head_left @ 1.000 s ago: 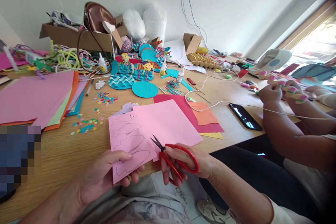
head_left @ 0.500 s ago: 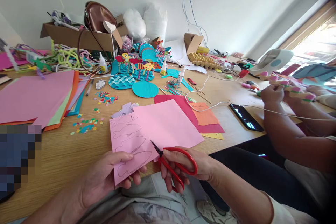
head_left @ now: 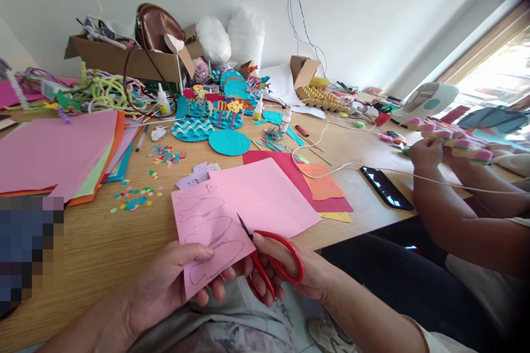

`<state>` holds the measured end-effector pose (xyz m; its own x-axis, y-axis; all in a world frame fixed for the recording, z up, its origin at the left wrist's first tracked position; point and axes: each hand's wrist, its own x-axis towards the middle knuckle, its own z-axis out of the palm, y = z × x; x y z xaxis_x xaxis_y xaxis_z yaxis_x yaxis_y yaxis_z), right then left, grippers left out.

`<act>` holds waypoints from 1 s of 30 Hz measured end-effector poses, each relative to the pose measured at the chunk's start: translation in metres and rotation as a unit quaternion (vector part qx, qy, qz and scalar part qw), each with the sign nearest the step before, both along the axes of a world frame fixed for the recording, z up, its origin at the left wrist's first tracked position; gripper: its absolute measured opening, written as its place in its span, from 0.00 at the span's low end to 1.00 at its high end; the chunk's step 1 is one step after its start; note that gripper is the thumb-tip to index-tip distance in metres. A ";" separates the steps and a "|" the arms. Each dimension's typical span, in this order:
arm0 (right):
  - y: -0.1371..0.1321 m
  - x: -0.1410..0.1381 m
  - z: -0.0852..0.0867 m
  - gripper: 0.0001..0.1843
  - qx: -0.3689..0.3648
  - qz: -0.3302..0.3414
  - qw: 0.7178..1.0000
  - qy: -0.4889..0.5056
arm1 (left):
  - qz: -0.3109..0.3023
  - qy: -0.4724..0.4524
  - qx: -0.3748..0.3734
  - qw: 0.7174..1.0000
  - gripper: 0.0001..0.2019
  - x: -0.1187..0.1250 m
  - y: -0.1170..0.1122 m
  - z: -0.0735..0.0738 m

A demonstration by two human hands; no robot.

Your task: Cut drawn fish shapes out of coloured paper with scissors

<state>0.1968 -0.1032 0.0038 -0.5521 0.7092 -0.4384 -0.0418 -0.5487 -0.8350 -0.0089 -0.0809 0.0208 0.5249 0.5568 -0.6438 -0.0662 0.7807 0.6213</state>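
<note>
My left hand [head_left: 165, 284] pinches the lower edge of a pink paper sheet [head_left: 209, 231] with pencilled fish outlines, thumb on top and fingers underneath. My right hand [head_left: 290, 276] is closed through the handles of red scissors [head_left: 271, 262]. The scissor blades point up and left, with the tips at the sheet's right edge beside the lowest fish outline. Both hands are at the near edge of the wooden table [head_left: 95, 242], over my lap.
A larger pink sheet [head_left: 265, 193] lies on red and orange paper [head_left: 323, 185]. A paper stack [head_left: 58, 154] sits left, confetti [head_left: 134, 196] nearby. Teal paper craft pieces [head_left: 215, 116], glue bottles and a cardboard box [head_left: 124, 58] stand behind. Another person's hands [head_left: 447, 149] work at right, near a phone [head_left: 385, 186].
My right hand has brought the scissors left and down to the pink sheet's edge, and the blades have narrowed. The left hand has shifted the sheet slightly lower.
</note>
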 end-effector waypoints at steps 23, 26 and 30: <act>-0.010 -0.018 0.001 0.28 0.023 -0.096 0.995 0.006 | 0.011 -0.021 -0.014 1.000 0.09 -0.006 0.002 -0.009; -0.011 -0.019 0.000 0.27 0.021 -0.111 0.993 0.020 | 0.010 -0.017 -0.004 1.000 0.09 -0.005 0.003 -0.008; -0.010 -0.015 -0.002 0.27 -0.011 -0.106 0.994 0.028 | -0.005 -0.015 0.001 1.000 0.10 -0.005 0.003 -0.007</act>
<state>0.1815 -0.1134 0.0021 -0.4152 0.8025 -0.4286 -0.2043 -0.5413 -0.8156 -0.0137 -0.0782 0.0134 0.5502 0.5529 -0.6257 -0.0773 0.7799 0.6212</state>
